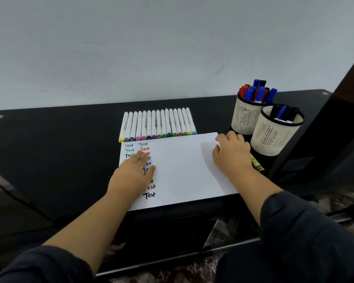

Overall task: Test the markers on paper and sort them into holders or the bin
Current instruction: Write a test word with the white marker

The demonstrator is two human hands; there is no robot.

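My left hand (135, 170) lies flat on the paper (182, 170), fingers straight and close together, covering part of the two columns of the written word "Test" at the sheet's left side. My right hand (231, 152) rests at the paper's far right corner, fingers loosely bent over the edge, gripping nothing that I can see. Just beside its wrist, off the sheet, lies a yellow crayon (257, 164) (partly hidden by the hand). Beyond the paper's far edge, a row of white markers (157, 124) lies side by side, coloured ends toward me, touching or nearly touching the sheet. To the right stand two mesh holders: the nearer holder (274, 135) just past my right hand, the farther holder (246, 117) behind it, both holding markers upright. All sit on a black table (59, 150).
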